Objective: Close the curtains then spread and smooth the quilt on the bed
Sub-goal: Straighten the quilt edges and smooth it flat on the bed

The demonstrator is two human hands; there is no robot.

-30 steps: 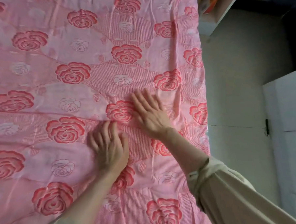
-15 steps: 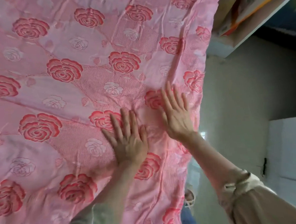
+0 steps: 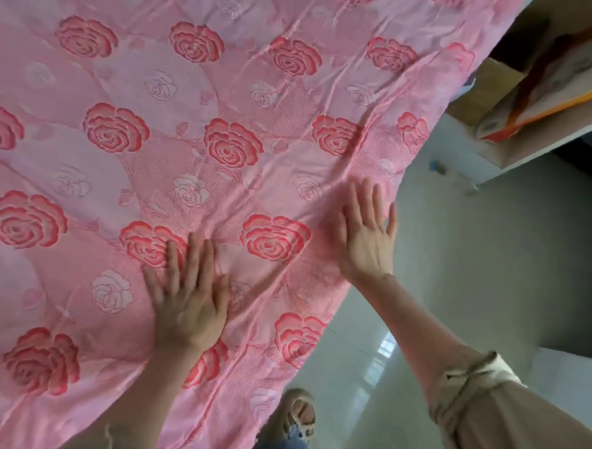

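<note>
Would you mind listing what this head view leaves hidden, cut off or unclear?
- Curtains: outside the head view, so their state is unknown.
- Quilt: cut off by the top, left and bottom edges; it hides the bed below.
- Left hand: fingers motion-blurred; both hands' palms face down, unseen.
- Right hand: at the quilt's edge; contact uncertain.
- Shelf box: cropped at the right, print illegible.

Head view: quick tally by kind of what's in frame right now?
Quilt: 1
Hands flat on the quilt: 2, left hand and right hand
Sandalled foot: 1
Shelf: 1
Total: 5
</note>
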